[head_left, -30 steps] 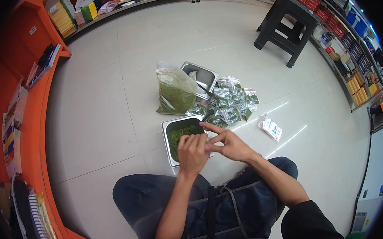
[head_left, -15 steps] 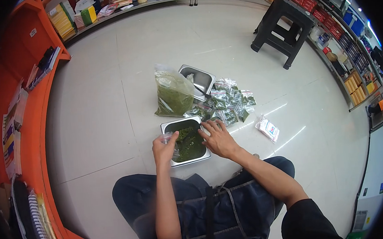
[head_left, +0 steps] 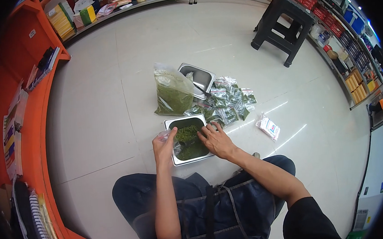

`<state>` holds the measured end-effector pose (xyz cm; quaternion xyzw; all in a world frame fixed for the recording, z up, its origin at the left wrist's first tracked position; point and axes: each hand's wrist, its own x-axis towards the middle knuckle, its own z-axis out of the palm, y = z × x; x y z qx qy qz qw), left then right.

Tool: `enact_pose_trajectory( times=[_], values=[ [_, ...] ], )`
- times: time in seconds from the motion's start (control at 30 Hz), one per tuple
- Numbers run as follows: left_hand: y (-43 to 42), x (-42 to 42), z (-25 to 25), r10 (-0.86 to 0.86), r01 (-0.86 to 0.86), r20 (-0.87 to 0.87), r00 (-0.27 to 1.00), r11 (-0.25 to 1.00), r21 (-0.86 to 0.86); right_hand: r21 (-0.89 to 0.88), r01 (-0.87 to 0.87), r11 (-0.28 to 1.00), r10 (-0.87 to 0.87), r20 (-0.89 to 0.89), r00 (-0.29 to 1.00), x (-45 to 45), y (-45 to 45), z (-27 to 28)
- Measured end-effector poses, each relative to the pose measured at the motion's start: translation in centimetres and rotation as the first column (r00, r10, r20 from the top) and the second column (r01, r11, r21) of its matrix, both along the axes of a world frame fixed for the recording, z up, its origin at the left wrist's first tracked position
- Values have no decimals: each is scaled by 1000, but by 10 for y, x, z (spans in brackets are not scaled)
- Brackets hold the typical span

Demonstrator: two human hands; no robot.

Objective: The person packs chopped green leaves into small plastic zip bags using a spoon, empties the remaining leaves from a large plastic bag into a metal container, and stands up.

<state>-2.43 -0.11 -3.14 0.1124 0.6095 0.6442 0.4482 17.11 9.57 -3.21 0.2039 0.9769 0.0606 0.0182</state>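
Observation:
A metal tray (head_left: 192, 160) with chopped green leaves (head_left: 187, 134) in it stands on the floor before my knees. My left hand (head_left: 162, 146) pinches a small clear plastic bag (head_left: 176, 148) over the tray's left side. Over the right side, my right hand (head_left: 217, 141) is bent around the handle of a dark spoon, whose bowl lies among the leaves near the bag. Behind the tray stand a large bag of green flakes (head_left: 172, 96) and a second metal tray (head_left: 201, 77). Several small filled bags (head_left: 228, 100) are heaped to their right.
A packet of empty bags (head_left: 268, 127) lies on the floor at the right. Farther back is a black stool (head_left: 284, 27). Orange shelving (head_left: 33, 144) runs along the left, and stocked shelves (head_left: 346, 60) line the right.
My hands have parted from their meeting over the tray. The left moved left, showing the small bag; the right came down to the spoon. The tray has since shifted slightly right.

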Motion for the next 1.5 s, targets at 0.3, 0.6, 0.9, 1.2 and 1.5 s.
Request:
enact_pose_trajectory(
  times=[0.3,0.6,0.9,1.2,1.5],
  values=[
    [-1,4,7,10,-11,20,1000,999,40,-324,129,937,-114,64,991,0,7,31],
    [0,7,5,-56,59,-73,996,998,37,-41,206,978,-207,-10,978,2,5,34],
    [2,13,8,-63,67,-89,994,997,44,-200,68,978,-71,-12,997,-1,-14,21],
    [3,12,0,-70,80,-131,989,994,74,-49,103,994,-109,-164,980,3,2,38],
    [5,13,-5,-71,83,-130,989,993,90,-153,274,949,-275,19,961,13,2,47]
  ],
)
